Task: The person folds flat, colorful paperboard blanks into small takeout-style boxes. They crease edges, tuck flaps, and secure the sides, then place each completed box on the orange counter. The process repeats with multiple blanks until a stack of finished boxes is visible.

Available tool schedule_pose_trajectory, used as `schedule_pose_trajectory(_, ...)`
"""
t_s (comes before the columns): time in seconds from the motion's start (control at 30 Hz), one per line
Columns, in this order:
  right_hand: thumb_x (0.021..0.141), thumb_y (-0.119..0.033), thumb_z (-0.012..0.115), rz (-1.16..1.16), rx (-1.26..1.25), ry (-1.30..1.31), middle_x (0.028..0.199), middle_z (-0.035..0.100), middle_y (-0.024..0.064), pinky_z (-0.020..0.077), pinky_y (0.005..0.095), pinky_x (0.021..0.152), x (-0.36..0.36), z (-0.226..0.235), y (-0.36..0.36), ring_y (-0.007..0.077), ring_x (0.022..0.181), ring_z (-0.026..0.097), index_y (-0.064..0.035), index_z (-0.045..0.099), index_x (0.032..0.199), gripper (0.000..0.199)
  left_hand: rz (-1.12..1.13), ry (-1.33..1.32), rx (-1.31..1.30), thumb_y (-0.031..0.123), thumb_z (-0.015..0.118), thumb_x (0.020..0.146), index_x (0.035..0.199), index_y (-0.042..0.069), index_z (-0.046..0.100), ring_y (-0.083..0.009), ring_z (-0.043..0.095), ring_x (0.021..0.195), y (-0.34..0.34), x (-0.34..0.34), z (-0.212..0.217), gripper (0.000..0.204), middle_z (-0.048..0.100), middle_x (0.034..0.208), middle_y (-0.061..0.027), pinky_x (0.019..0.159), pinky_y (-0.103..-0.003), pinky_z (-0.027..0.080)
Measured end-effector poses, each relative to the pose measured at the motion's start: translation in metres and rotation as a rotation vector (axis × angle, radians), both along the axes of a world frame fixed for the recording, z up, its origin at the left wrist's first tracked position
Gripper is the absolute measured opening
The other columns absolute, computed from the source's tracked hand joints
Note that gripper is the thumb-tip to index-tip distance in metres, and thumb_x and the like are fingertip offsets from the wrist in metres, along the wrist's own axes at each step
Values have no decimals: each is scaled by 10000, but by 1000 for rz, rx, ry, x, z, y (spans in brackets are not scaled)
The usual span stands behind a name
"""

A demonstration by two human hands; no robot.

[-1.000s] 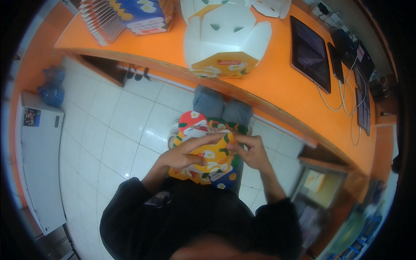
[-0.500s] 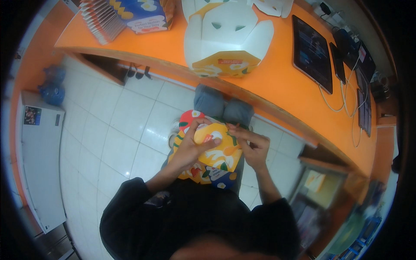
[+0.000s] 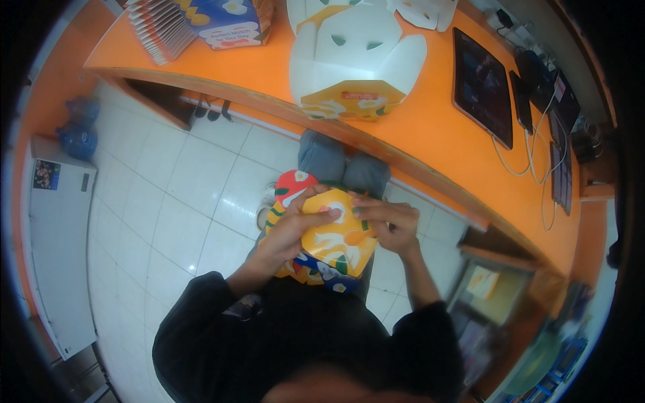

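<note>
A yellow printed cardboard food box, with egg and leaf pictures, rests over my lap. My left hand is closed on its left side, thumb pressed on the top panel. At the box's right edge, the fingers of my right hand are bent against the cardboard; the fingertips are partly hidden. Beyond my left hand, a red rounded flap with an egg picture sticks out. Under the yellow panel, blue and yellow printed cardboard shows; whether it belongs to the same box I cannot tell.
On the orange counter stand an open yellow food box, a blue printed box and a stack of folded cartons. A tablet and phones with cables lie at the right. A white fridge stands left.
My left thumb has shifted slightly on the top panel. My right fingers have moved a little down along the box's right edge. The box has tilted slightly.
</note>
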State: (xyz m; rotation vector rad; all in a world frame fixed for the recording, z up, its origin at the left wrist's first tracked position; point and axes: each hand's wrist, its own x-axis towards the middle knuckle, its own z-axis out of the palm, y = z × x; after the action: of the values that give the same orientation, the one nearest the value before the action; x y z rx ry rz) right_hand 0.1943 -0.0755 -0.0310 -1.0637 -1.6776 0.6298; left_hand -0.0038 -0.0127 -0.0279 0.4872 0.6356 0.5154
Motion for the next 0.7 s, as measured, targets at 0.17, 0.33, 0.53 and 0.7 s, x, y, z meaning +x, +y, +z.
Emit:
schedule_pose_trajectory(0.17,985,-241,385,56,-197,179,1172,614,193,346,428,1053,-15,1,-17,339,1207,505,54,598,1138,395,91,24,235,55,666,849,1089,89,420,-138,583,978,0,-1,-1,346,534,1029,-39,793,-250,497)
schedule_pose_trajectory(0.33,993,-285,407,230,-527,620,1398,418,209,247,444,1109,-17,-10,-24,322,1344,339,31,406,1356,482,68,117,689,45,653,858,1087,73,384,-110,595,942,-1,-1,-3,355,527,966,-37,749,-208,455)
schedule_pose_trajectory(0.53,890,31,548,325,-551,829,1530,171,173,233,394,1111,-30,-25,-35,269,1407,200,-180,-83,1480,889,-87,68,730,2,671,828,1102,49,377,-118,626,913,1,-7,-3,405,483,1023,-54,746,-211,457)
schedule_pose_trajectory(0.7,847,41,618,267,-778,701,1488,273,201,400,317,984,-28,-36,-42,243,1300,403,-190,-2,1486,919,-132,96,782,-4,672,824,1110,40,376,-131,639,912,0,-6,-4,414,452,1077,-64,755,-219,464)
